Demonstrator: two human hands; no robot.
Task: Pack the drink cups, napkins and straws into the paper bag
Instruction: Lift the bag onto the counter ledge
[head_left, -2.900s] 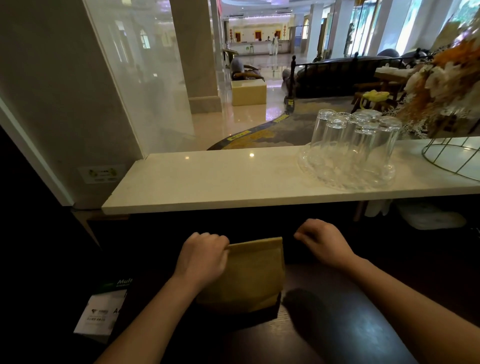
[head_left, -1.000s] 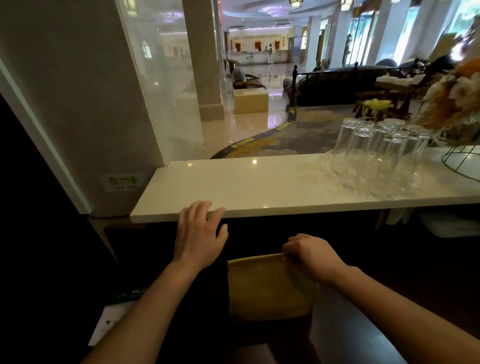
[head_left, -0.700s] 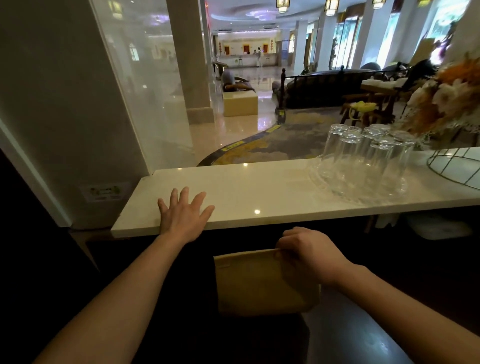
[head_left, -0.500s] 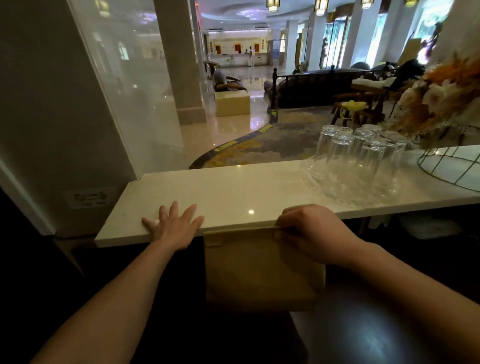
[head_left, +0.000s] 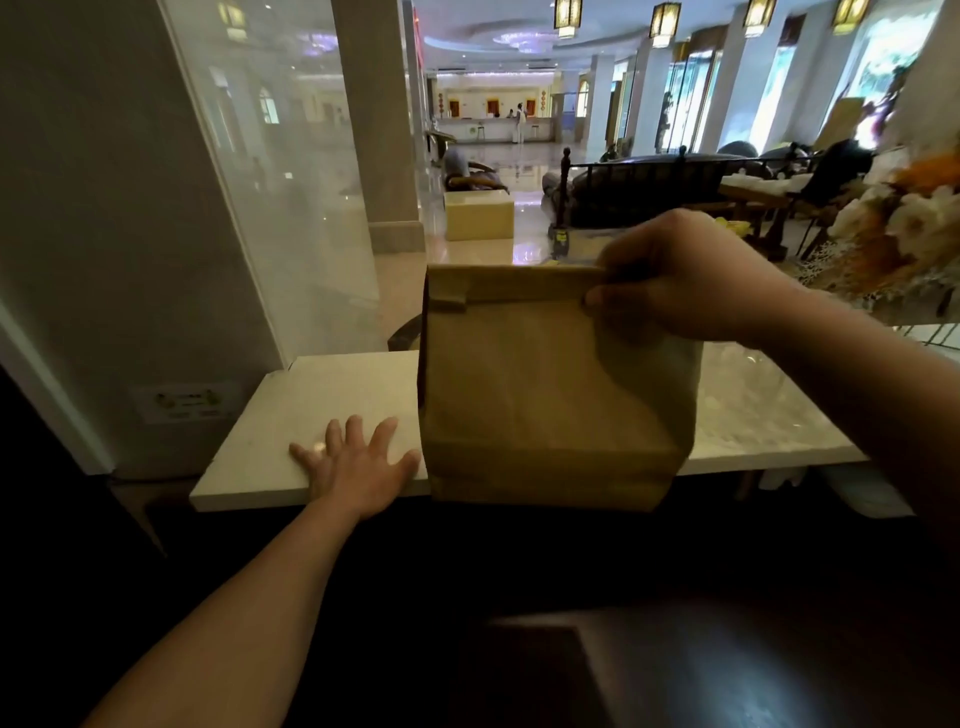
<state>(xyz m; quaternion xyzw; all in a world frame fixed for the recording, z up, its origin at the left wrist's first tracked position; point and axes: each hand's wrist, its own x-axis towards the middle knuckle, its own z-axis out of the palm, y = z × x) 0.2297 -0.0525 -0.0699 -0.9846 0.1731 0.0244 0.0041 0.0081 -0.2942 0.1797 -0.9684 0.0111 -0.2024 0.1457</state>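
A brown paper bag (head_left: 540, 395) with its top folded over hangs in the air in front of the white marble ledge (head_left: 311, 415), its bottom level with the ledge's front edge. My right hand (head_left: 680, 280) is shut on the folded top at its right corner. My left hand (head_left: 353, 462) lies flat on the ledge, fingers spread, just left of the bag and holding nothing. The bag's contents are hidden. No cups, napkins or straws show.
A flower arrangement (head_left: 904, 223) and a wire basket rim (head_left: 935, 335) stand at the ledge's right end. A glass partition (head_left: 270, 197) rises behind the ledge on the left. A dark wooden counter (head_left: 727, 670) lies below. The bag and my arm hide the ledge's middle right.
My right hand has lifted the bag from the dark lower counter up to ledge height. My left hand let go of the bag and now rests flat on the ledge.
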